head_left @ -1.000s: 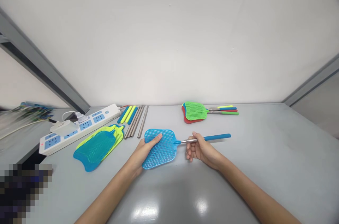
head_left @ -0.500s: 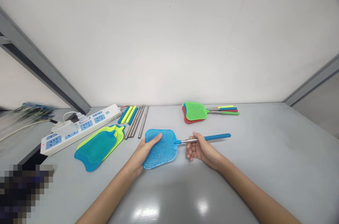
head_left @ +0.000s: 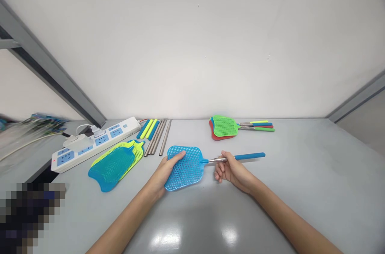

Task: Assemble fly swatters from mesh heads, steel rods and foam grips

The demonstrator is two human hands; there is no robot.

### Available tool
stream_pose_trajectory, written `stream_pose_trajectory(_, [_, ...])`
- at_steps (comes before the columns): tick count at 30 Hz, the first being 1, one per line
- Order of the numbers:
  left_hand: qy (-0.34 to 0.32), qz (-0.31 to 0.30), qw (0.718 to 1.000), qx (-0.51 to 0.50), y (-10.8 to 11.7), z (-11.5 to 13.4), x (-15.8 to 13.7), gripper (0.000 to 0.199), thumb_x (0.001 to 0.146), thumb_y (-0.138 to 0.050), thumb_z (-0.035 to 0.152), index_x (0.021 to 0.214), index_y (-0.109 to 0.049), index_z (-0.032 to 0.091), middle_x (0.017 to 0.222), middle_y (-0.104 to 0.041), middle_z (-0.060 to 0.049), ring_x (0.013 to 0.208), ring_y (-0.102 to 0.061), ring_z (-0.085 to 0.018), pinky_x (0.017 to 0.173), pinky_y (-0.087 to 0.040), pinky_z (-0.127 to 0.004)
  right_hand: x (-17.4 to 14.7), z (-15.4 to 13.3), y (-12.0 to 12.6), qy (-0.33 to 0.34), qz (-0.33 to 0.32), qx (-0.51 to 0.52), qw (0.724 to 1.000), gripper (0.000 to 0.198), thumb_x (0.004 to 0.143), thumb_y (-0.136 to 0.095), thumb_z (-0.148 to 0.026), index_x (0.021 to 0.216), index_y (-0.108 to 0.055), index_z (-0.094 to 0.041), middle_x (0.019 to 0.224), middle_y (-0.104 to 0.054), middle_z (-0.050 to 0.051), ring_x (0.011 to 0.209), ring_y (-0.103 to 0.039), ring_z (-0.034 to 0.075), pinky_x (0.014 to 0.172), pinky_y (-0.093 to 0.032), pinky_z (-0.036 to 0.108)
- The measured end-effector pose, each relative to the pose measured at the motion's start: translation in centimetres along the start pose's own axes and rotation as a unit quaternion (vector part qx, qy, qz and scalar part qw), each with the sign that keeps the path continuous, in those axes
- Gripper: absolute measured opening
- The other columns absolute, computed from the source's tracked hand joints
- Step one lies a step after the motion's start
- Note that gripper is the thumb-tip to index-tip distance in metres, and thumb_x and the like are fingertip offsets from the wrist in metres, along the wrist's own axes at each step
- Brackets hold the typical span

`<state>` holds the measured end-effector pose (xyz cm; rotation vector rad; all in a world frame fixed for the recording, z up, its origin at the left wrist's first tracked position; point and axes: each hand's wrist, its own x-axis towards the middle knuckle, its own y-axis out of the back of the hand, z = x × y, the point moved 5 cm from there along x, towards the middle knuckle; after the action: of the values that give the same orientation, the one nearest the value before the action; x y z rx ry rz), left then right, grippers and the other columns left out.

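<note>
A blue fly swatter (head_left: pixel 187 170) with a metal shaft and a blue grip lies across both hands, just above the table. My left hand (head_left: pixel 162 176) pinches the left edge of its mesh head, thumb on top. My right hand (head_left: pixel 233 170) closes on the metal shaft near the blue grip, thumb above and fingers curled below. Behind it rests a stack of finished-looking swatters (head_left: pixel 225 126) in green, red, blue and yellow. Left of my left hand lie loose blue and yellow swatter heads (head_left: pixel 112 168). Metal tubes (head_left: pixel 156 138) and blue and yellow grips (head_left: pixel 147 129) sit beyond them.
A white power strip (head_left: pixel 99 142) with plugs and cables runs along the table's left side. Clear plastic packaging (head_left: pixel 36 130) lies at the far left, above a pixelated dark patch (head_left: pixel 27 218). A white wall (head_left: pixel 204 45) bounds the back of the grey table (head_left: pixel 300 174).
The whole view has shifted slightly, so everything appears a little to the right. Both hands keep the same hold on the blue fly swatter.
</note>
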<state>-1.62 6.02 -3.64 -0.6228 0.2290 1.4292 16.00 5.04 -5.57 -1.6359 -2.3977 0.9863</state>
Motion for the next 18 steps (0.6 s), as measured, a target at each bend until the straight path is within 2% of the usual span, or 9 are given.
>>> stream_pose_trajectory(4, [0.008,-0.007,1.0,0.0,-0.16,0.14,-0.21,0.038,0.065,-0.061,0.039,0.092,-0.059,0.012,0.086,-0.066,-0.012,0.07,-0.064,-0.023,0.062,-0.052,-0.033,0.04,-0.11,0.32,0.004,-0.001,0.013,1.0,0.044,0.078,-0.04,-0.044,0.043,-0.031,-0.018,0.042,-0.032,-0.004,0.044,-0.043,0.011,0.048,-0.032,0.025])
stream_pose_trajectory(9, [0.016,-0.008,1.0,-0.01,-0.05,0.16,-0.23,0.039,0.064,-0.062,0.039,0.093,-0.058,0.013,0.087,-0.066,-0.012,0.069,-0.064,-0.022,0.063,-0.052,-0.032,-0.05,-0.33,0.27,-0.011,-0.026,0.007,1.0,0.044,0.078,-0.042,-0.042,0.044,-0.03,-0.018,0.044,-0.029,-0.005,0.042,-0.035,0.008,0.046,-0.027,0.024])
stream_pose_trajectory(18, [0.057,-0.016,0.998,-0.026,0.34,-0.21,0.1,0.041,0.063,-0.061,0.042,0.092,-0.059,0.012,0.083,-0.067,-0.012,0.071,-0.064,-0.023,0.066,-0.051,-0.034,-0.25,-0.21,0.18,-0.006,-0.041,-0.01,0.999,0.042,0.075,-0.046,-0.046,0.048,-0.032,-0.017,0.049,-0.033,-0.004,0.049,-0.038,0.009,0.052,-0.027,0.026])
